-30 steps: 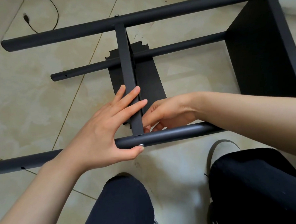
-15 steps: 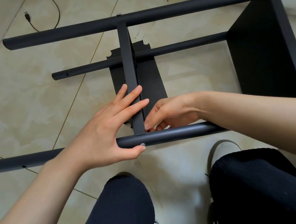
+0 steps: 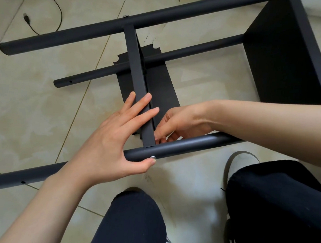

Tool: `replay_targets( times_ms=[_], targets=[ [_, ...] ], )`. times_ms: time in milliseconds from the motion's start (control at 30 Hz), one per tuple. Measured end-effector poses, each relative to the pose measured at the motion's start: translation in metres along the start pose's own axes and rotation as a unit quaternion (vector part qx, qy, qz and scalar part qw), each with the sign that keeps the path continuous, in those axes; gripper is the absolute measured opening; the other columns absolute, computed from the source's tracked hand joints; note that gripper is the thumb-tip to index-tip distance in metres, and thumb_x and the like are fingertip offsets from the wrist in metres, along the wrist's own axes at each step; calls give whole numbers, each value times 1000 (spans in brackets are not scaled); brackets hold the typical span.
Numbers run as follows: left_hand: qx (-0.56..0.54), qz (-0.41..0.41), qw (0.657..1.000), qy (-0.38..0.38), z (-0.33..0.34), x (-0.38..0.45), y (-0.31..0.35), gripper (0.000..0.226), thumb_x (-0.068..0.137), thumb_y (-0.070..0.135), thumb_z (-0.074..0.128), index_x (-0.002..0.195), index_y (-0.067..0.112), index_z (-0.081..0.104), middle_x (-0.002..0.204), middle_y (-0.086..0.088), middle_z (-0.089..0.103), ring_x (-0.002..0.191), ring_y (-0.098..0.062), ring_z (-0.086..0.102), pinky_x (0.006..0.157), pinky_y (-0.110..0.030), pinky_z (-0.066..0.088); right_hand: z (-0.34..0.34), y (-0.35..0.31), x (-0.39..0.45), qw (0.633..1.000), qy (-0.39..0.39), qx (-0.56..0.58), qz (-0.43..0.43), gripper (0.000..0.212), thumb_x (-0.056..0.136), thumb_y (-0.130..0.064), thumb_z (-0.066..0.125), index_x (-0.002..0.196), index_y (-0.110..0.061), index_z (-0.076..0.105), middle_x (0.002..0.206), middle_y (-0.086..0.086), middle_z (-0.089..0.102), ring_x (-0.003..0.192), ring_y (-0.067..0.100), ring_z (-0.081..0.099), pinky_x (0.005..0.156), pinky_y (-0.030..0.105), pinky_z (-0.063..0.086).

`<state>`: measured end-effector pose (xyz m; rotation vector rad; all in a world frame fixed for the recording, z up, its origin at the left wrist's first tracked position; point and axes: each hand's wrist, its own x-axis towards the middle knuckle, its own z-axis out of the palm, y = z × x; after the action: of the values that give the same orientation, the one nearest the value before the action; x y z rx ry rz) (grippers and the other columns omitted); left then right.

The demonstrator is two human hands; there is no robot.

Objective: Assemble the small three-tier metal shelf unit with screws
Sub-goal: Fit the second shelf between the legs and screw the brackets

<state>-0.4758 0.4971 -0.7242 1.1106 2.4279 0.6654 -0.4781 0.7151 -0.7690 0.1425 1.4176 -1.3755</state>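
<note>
Braced flat, the left hand [image 3: 108,144] lay with straight fingers across the middle shelf panel [image 3: 138,81], thumb under the near tube [image 3: 186,144] beside a screw head [image 3: 153,157]. Right hand [image 3: 182,123]: fingers curled behind that panel at the tube joint; whether they pinched anything could not be told. Shelf unit [image 3: 284,55] on its side on the tiled floor [image 3: 31,111], between the person's knees and a cable [image 3: 35,25].

Around the middle shelf panel [image 3: 140,96] I count three round posts: far [image 3: 148,20], middle [image 3: 189,50] and near [image 3: 186,145]. Two shelf panels, counting the end one [image 3: 284,55]. Two screw heads, one far [image 3: 125,15], one near [image 3: 153,157]. One cable [image 3: 35,25] beyond.
</note>
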Motion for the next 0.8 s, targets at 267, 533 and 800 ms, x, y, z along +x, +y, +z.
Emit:
replay_targets(
  times_ms=[267,533,800],
  targets=[
    [-1,1,1000,2,0,0,0,89,76,58,64,155,33,33,167,21,10,155,-7,1,116,-33,18,-1,-2,-3,1000,-14,8,-5,12,92,-17,64,88,-6,65,78,5,60,71,14,57,75,31,48],
    [3,-1,1000,0,-1,0,1,89,76,58,65,155,33,32,167,21,10,155,-6,0,117,-32,18,5,-5,2,1000,-4,-7,-1,13,90,-16,63,82,-9,70,81,7,62,76,16,59,78,31,49],
    [3,3,1000,3,0,0,0,89,76,57,65,155,33,33,167,21,10,155,-7,1,116,-29,18,5,-6,-2,1000,1,-6,5,10,91,-13,61,96,-6,64,89,13,59,85,23,57,84,34,47]
  ],
)
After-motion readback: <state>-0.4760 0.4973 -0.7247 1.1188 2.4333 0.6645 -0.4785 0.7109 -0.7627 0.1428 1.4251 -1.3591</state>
